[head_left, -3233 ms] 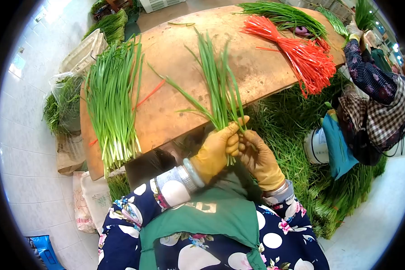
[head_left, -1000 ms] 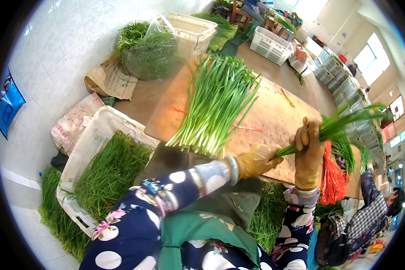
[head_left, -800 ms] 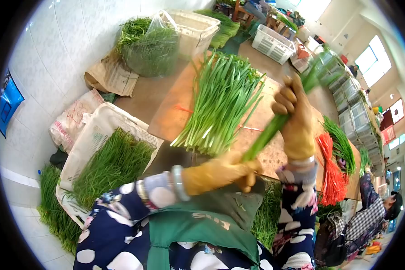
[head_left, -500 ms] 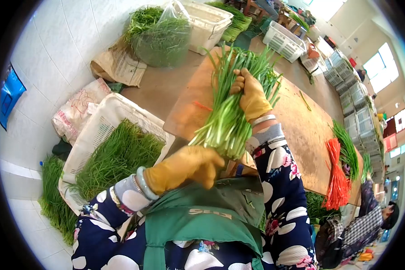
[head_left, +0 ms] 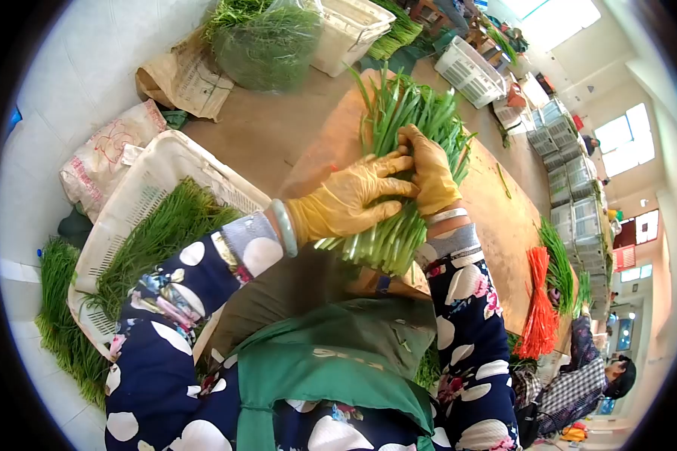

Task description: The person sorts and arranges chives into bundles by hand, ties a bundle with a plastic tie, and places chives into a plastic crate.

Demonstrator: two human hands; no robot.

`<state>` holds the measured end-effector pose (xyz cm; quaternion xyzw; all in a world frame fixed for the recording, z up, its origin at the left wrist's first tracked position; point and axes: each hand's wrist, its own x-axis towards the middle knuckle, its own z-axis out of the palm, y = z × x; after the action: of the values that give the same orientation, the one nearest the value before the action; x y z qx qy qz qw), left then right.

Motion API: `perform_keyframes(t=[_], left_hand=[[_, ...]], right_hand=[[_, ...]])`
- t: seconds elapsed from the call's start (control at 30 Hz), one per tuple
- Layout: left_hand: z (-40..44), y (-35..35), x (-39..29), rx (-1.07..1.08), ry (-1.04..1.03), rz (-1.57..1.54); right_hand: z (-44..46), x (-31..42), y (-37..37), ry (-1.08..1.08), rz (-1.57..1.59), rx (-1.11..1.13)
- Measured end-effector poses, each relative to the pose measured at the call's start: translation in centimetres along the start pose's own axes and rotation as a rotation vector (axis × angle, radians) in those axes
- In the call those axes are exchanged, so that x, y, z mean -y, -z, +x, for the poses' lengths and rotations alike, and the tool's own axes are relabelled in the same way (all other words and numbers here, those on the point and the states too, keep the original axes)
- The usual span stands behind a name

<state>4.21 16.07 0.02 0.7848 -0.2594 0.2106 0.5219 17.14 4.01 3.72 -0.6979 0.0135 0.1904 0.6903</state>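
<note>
A thick bunch of garlic chives [head_left: 421,113] is held above the wooden board, its pale cut ends toward my apron. My right hand [head_left: 431,171], in a yellow glove, is wrapped round the middle of the bunch from the right side. From the left, my left hand [head_left: 353,194], gloved too, lies across the stalks with its fingers stretched and spread, the fingertips close to the right hand. The wooden board [head_left: 493,225] extends to the right beneath the bunch. What the right palm covers is hidden.
At left, a white plastic crate [head_left: 101,252] holds more chives. Red ties [head_left: 538,304] and a green bundle [head_left: 555,263] lie on the board's far right. A filled clear bag [head_left: 267,49] and a white bin [head_left: 346,34] stand behind. A person [head_left: 575,391] is at lower right.
My left hand has moved up and right from near my apron onto the stalks, its fingers now spread. The right hand keeps hold of the bunch. The view has shifted slightly.
</note>
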Motion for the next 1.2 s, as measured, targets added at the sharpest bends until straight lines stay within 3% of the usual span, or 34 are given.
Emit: perform_keyframes(t=[0.07,0.2,0.23,0.3,0.37,0.43,0.53,0.63,0.7,0.77,0.9,0.97,1.07,1.1,1.17,1.2], left_hand=[[0.1,-0.5,0.3,0.059,0.014,0.026],[-0.8,-0.1,0.5,0.180,0.214,0.018],[-0.9,0.0,0.8,0.181,0.212,0.015],[-1.0,0.2,1.3,0.201,0.177,0.027],[-1.0,-0.2,2.0,0.187,0.114,0.047],[-0.9,-0.5,2.0,0.052,-0.023,0.260],[-0.5,-0.7,2.1,0.063,-0.015,0.155],[0.3,-1.0,2.3,0.076,-0.027,0.090],[1.0,-1.1,1.9,0.086,0.011,0.006],[1.5,-1.7,2.2,0.107,0.015,0.000],[2.2,-2.2,1.4,0.222,0.036,0.257],[2.2,-2.7,1.7,0.273,-0.030,0.546],[2.1,-3.1,2.2,0.290,-0.078,0.612],[1.9,-2.9,2.1,0.278,-0.087,0.619],[1.9,-2.7,1.7,0.272,-0.070,0.625],[2.0,-2.7,1.5,0.280,-0.049,0.576]], right_hand=[[-0.7,0.9,0.6,-0.014,-0.060,-0.024],[-4.2,3.7,1.4,0.391,-0.610,-0.070],[-5.1,3.6,2.5,0.391,-0.612,-0.073],[-7.5,3.0,4.8,0.812,-0.866,-0.125],[-11.3,1.4,5.6,0.540,-0.751,0.147],[-15.1,0.0,3.9,0.497,-1.044,0.138],[-16.8,-1.6,1.9,0.449,-1.050,0.059],[-16.4,-2.5,1.8,0.493,-1.061,-0.030],[-16.5,-3.0,2.1,0.513,-0.902,0.004],[-17.0,-3.7,2.5,0.596,-0.956,0.046],[-17.6,-3.8,1.7,0.746,-1.207,0.087],[-17.2,-3.8,1.3,0.715,-1.256,0.072],[-17.0,-3.6,1.8,0.672,-1.378,0.245],[-17.3,-2.6,2.4,0.678,-1.371,0.247],[-17.6,0.3,4.0,0.558,-0.916,0.281],[-16.2,0.0,5.4,0.597,-0.754,0.187]])
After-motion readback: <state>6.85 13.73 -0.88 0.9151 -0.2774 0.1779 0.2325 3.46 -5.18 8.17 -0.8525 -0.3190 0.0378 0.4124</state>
